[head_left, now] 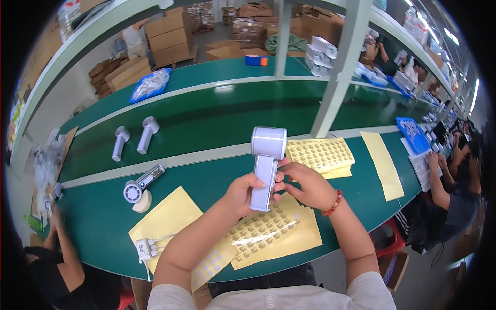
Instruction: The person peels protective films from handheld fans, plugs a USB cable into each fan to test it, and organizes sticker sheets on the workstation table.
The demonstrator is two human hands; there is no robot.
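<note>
A pale lavender handheld fan (265, 175) with a drum-shaped head stands upright in front of me. My left hand (242, 194) is closed around its handle, thumb on the front, fingertips showing past the right side. Close against that right side is my right hand (307, 186), its fingers curled together; what they pinch, if anything, is hidden. A red bead bracelet (332, 203) circles the right wrist. Below the hands lies a yellow sheet of stickers (263, 232) on larger yellow paper (307, 237). A stack of similar sticker sheets (323, 155) sits just beyond my right hand.
Left on the green table are another fan (133, 191), a tape roll (142, 201) and a white charger (146, 249) with cable. Two fans (148, 135) (121, 143) stand on the green strip beyond the rail. A metal post (341, 67) rises ahead. Co-workers sit at both sides.
</note>
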